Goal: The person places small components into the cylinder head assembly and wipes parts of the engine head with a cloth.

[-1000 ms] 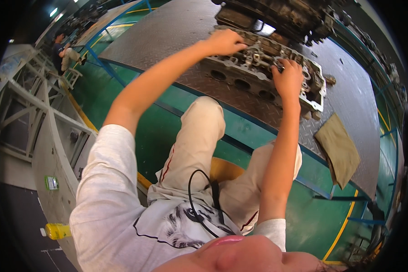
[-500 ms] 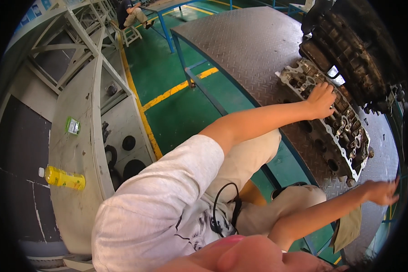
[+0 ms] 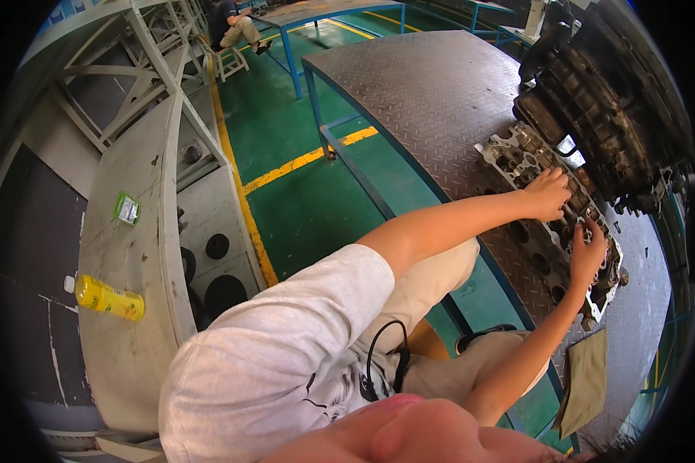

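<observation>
A metal engine cylinder head (image 3: 515, 148) lies slantwise on the steel-topped table, its valve-train parts facing up. My left hand (image 3: 547, 194) is over its middle, fingers curled down among the parts; their tips are partly hidden. Just nearer to me, my right hand (image 3: 588, 248) reaches into the same row of parts. Its thumb and fingers are closed toward each other on a small spot there, and what they grip is too small to make out. The two hands are close together but apart.
A large dark engine block (image 3: 602, 100) stands right behind the cylinder head. An olive cloth (image 3: 584, 382) hangs at the near edge of the checker-plate table (image 3: 432, 85). On the left bench (image 3: 120, 247) are a yellow bottle (image 3: 110, 298) and a green packet (image 3: 127, 208). A person (image 3: 235, 27) sits far off.
My right hand has come in from the near right side, off the cylinder head, down onto its parts beside my left hand. My left hand stays at about the same place on it.
</observation>
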